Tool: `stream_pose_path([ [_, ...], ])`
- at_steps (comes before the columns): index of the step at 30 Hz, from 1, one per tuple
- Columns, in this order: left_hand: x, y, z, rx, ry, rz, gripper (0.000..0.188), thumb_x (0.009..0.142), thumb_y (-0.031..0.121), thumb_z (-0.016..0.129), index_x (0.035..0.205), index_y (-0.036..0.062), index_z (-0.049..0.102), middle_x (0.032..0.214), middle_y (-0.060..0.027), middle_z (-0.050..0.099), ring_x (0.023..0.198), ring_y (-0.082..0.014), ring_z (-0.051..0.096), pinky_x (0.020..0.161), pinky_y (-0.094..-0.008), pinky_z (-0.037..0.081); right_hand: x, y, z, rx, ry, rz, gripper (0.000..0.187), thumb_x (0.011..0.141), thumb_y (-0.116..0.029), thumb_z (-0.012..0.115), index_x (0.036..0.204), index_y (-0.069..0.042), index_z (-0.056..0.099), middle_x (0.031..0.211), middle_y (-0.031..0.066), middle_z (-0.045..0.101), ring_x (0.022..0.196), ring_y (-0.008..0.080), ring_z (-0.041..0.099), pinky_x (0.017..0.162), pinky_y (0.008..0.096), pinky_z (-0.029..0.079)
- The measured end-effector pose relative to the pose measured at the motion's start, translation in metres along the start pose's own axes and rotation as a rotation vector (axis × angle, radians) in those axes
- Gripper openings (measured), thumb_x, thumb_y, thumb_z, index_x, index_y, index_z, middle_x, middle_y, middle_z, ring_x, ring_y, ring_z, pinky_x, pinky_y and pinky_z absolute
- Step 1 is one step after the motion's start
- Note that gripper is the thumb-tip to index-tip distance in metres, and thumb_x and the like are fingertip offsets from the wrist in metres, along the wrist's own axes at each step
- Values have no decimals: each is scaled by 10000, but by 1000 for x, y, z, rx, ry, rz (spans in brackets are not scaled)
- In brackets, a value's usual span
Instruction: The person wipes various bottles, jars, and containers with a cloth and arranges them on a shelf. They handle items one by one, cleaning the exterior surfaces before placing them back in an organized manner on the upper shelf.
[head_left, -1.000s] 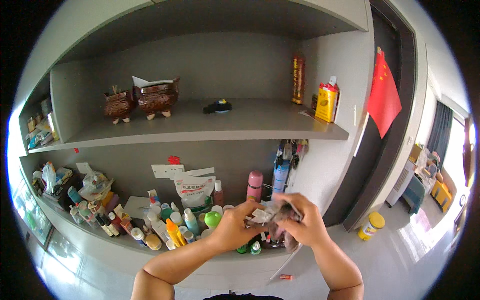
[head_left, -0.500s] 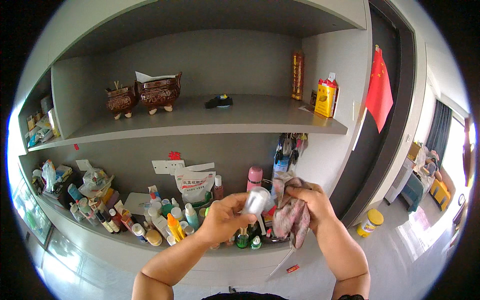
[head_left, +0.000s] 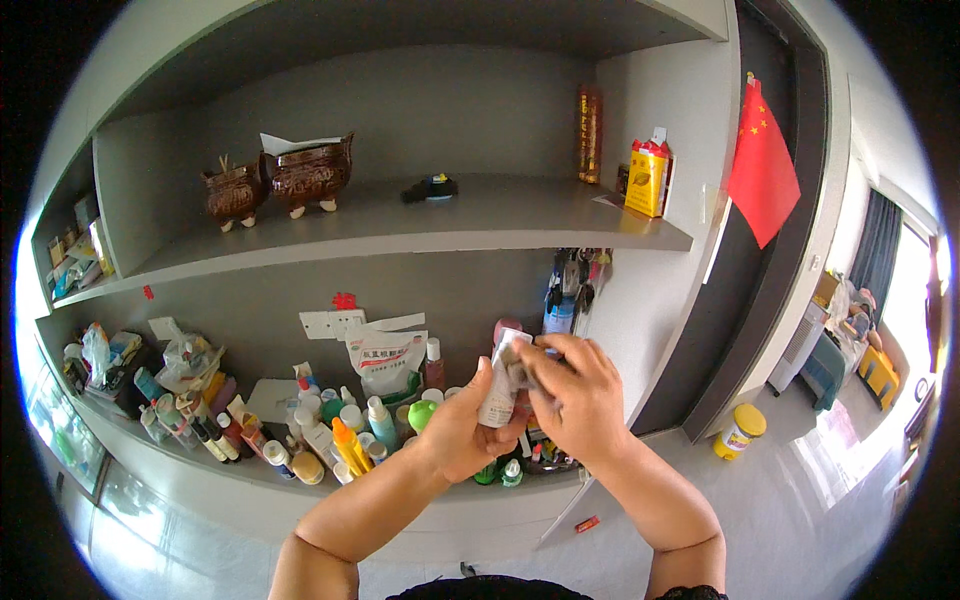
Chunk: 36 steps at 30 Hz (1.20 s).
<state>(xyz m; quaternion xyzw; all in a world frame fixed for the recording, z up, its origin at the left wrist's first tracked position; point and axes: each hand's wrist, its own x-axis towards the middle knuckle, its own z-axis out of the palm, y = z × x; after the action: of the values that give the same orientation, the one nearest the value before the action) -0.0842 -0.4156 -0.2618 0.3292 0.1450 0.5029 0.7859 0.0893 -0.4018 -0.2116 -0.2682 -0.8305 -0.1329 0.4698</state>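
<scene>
A slim white bottle (head_left: 496, 397) with small print stands tilted in my left hand (head_left: 460, 437), whose thumb and fingers close round its lower part. My right hand (head_left: 583, 393) presses a greyish-pink cloth (head_left: 519, 372) against the upper side of that bottle. Most of the cloth is hidden under the right fingers. Behind the hands, a pink flask (head_left: 507, 326) shows only its top. Just left of my left hand are a round green item (head_left: 422, 414), a pale teal bottle (head_left: 382, 423) and a yellow-orange bottle (head_left: 351, 448) on the lower shelf.
Bottles and jars crowd the lower shelf, with a white pouch (head_left: 388, 360) behind them. The upper shelf (head_left: 420, 238) juts out above, carrying brown pots (head_left: 311, 176) and a yellow box (head_left: 648, 180). Keys (head_left: 573, 275) hang at the right. A yellow tub (head_left: 740, 432) stands on the floor.
The bottle has turned from end-on to show its printed side. My right hand has moved left, bringing the cloth from beside the bottle onto it. The view has shifted slightly.
</scene>
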Motion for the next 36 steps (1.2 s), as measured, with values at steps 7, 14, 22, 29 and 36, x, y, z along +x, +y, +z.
stream_pose_path([
  [7, 3, 0, -11, 4, 34, 125, 478, 984, 535, 361, 1099, 102, 526, 893, -41, 577, 673, -139, 514, 535, -260, 396, -17, 26, -8, 78, 104, 148, 290, 673, -44, 672, 962, -56, 700, 917, 98, 642, 831, 282, 601, 729, 374, 496],
  [14, 17, -20, -5, 2, 12, 247, 370, 1033, 348, 353, 1274, 88, 459, 1152, -83, 560, 1061, -197, 559, 935, -369, 458, 1, 13, 16, 26, 115, 55, 260, 674, -73, 682, 933, -68, 673, 942, 83, 617, 861, 297, 585, 750, 389, 480],
  [22, 7, -5, -21, 112, 239, 362, 436, 998, 433, 414, 1232, 73, 489, 1103, -87, 572, 970, -205, 553, 847, -405, 436, -68, -11, 24, 124, -229, -153, 288, 679, -157, 720, 960, -118, 675, 882, 33, 562, 786, 238, 565, 699, 391, 466],
  [29, 7, -5, -5, 68, 203, 326, 397, 1012, 406, 375, 1222, 82, 468, 1115, -98, 568, 987, -231, 554, 918, -438, 424, -45, 2, 10, 48, -24, 20, 376, 647, -114, 717, 1022, -100, 683, 911, 52, 574, 808, 258, 567, 709, 373, 470],
  [36, 9, -1, -14, 301, 177, 348, 411, 998, 427, 403, 1225, 95, 483, 1056, -62, 576, 979, -230, 562, 882, -425, 438, -60, -2, 15, 50, -110, -9, 360, 650, -124, 719, 1008, -101, 687, 939, 51, 581, 812, 254, 578, 709, 367, 482],
])
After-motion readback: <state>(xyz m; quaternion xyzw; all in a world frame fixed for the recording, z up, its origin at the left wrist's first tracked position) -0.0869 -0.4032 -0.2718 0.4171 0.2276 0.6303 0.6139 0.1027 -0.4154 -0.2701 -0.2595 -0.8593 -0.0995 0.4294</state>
